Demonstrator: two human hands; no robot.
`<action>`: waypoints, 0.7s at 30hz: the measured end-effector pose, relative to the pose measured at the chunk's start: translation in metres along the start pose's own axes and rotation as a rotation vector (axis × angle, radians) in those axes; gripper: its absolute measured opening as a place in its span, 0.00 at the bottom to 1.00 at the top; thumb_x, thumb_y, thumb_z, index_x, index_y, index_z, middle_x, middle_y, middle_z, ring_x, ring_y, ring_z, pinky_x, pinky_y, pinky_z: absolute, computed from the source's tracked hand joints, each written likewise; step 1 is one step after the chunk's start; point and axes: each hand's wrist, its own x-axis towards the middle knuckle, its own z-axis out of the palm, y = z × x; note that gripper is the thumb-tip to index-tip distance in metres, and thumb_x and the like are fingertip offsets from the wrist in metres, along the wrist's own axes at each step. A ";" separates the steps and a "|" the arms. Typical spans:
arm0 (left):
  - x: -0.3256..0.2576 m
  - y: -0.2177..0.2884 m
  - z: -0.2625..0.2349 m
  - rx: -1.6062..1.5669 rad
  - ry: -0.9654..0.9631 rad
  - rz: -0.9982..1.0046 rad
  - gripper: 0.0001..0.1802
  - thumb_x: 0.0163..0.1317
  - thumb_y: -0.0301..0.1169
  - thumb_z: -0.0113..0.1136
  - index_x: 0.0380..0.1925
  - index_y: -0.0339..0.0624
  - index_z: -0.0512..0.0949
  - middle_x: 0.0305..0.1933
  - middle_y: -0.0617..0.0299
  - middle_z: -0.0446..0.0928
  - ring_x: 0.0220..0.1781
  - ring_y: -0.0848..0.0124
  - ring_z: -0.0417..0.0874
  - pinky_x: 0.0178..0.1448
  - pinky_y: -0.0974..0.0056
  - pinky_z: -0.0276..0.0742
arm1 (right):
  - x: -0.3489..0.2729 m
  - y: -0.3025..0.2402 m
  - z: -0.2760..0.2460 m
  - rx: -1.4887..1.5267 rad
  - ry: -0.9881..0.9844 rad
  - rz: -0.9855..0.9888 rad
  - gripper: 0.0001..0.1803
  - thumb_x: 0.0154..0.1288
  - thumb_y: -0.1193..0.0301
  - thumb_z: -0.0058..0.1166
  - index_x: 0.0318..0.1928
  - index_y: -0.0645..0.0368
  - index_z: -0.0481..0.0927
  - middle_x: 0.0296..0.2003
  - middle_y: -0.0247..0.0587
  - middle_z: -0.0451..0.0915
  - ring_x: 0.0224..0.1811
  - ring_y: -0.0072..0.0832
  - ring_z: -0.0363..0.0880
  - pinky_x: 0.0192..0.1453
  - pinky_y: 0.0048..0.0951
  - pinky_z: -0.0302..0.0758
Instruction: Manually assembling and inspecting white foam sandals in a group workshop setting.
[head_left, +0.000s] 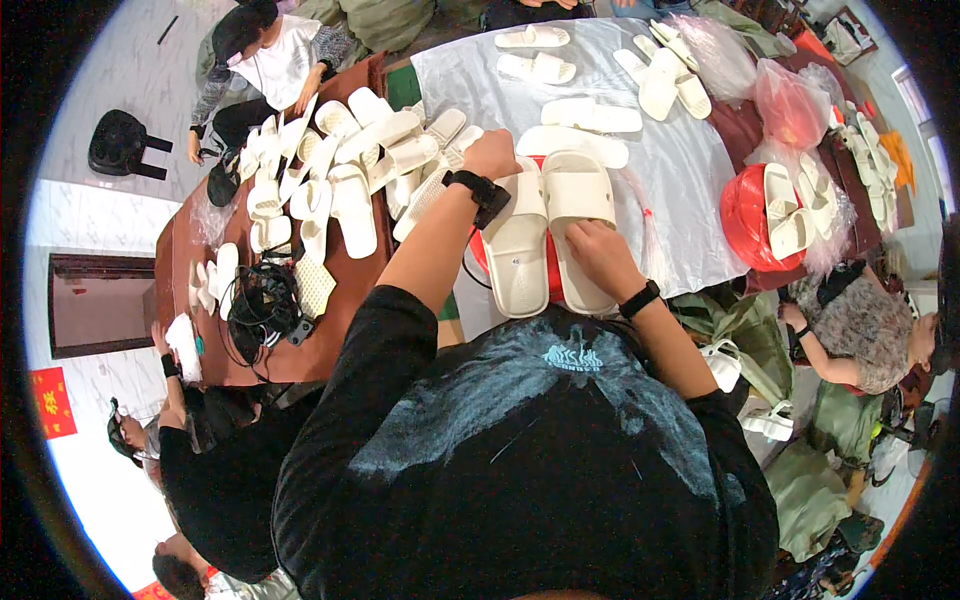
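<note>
In front of me, a pair of cream slide sandals lies side by side over a red plastic bag (478,258), heels toward me. My left hand (490,155) is curled closed at the toe end of the left slide (519,250), by its strap; its fingertips are hidden. My right hand (603,257) rests on the right slide (580,195), with fingers bent against the footbed just below the strap and the outer edge under the palm. More cream slides (353,205) are heaped on the brown-covered table to the left.
Across the white plastic sheet (660,190) lie more slides (575,145). A red bag (750,215) with slides on it is at right. Black cables (262,310) lie at left. Other people work around the table; a black stool (125,143) stands on the floor.
</note>
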 end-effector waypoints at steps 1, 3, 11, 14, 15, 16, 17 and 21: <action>0.006 -0.007 0.007 -0.047 -0.006 0.021 0.23 0.43 0.42 0.72 0.35 0.36 0.82 0.38 0.45 0.82 0.44 0.51 0.84 0.48 0.53 0.80 | 0.001 -0.003 -0.001 0.002 0.011 -0.007 0.09 0.57 0.74 0.49 0.39 0.58 0.75 0.34 0.44 0.78 0.39 0.42 0.79 0.41 0.40 0.77; 0.012 -0.015 0.017 -0.092 -0.012 0.046 0.21 0.42 0.41 0.72 0.33 0.37 0.83 0.37 0.45 0.82 0.42 0.51 0.85 0.48 0.54 0.80 | 0.001 -0.004 -0.001 0.004 0.025 -0.009 0.08 0.57 0.73 0.50 0.39 0.58 0.75 0.34 0.44 0.78 0.39 0.42 0.79 0.41 0.40 0.77; 0.011 0.015 -0.003 -0.182 0.181 0.483 0.18 0.44 0.29 0.69 0.40 0.48 0.83 0.37 0.55 0.83 0.37 0.54 0.83 0.44 0.54 0.79 | -0.002 0.002 -0.001 -0.033 0.000 -0.028 0.07 0.57 0.73 0.49 0.38 0.58 0.75 0.35 0.43 0.79 0.40 0.41 0.79 0.42 0.39 0.78; 0.012 0.045 -0.019 -0.019 0.156 0.680 0.27 0.50 0.28 0.63 0.53 0.61 0.78 0.37 0.52 0.81 0.39 0.53 0.82 0.46 0.53 0.77 | 0.000 0.006 -0.006 -0.062 -0.048 -0.025 0.10 0.57 0.73 0.49 0.41 0.58 0.75 0.36 0.43 0.79 0.42 0.40 0.79 0.45 0.39 0.78; 0.010 0.055 -0.023 0.035 0.082 0.722 0.32 0.51 0.26 0.60 0.58 0.66 0.74 0.35 0.49 0.80 0.38 0.52 0.82 0.45 0.54 0.77 | 0.000 0.006 -0.007 -0.064 -0.046 -0.026 0.10 0.57 0.73 0.49 0.41 0.58 0.75 0.36 0.43 0.79 0.42 0.40 0.79 0.45 0.39 0.78; 0.012 0.063 -0.023 0.037 0.086 0.725 0.32 0.51 0.26 0.60 0.58 0.66 0.74 0.35 0.49 0.80 0.38 0.52 0.82 0.45 0.54 0.77 | 0.000 0.007 -0.007 -0.040 -0.036 -0.054 0.12 0.57 0.73 0.49 0.43 0.58 0.75 0.37 0.43 0.79 0.43 0.40 0.79 0.46 0.39 0.77; 0.014 0.072 -0.024 0.125 0.061 0.756 0.33 0.53 0.25 0.56 0.59 0.72 0.72 0.36 0.48 0.80 0.38 0.52 0.82 0.46 0.54 0.77 | 0.000 0.008 -0.008 -0.018 -0.025 -0.080 0.14 0.58 0.74 0.48 0.46 0.57 0.75 0.38 0.43 0.79 0.43 0.40 0.79 0.48 0.39 0.77; 0.030 0.085 -0.009 0.274 0.069 0.885 0.33 0.61 0.23 0.43 0.61 0.80 0.70 0.36 0.48 0.79 0.39 0.51 0.82 0.47 0.55 0.78 | -0.003 0.012 -0.004 -0.056 -0.112 -0.060 0.16 0.58 0.74 0.48 0.49 0.57 0.75 0.40 0.44 0.79 0.44 0.41 0.79 0.50 0.40 0.76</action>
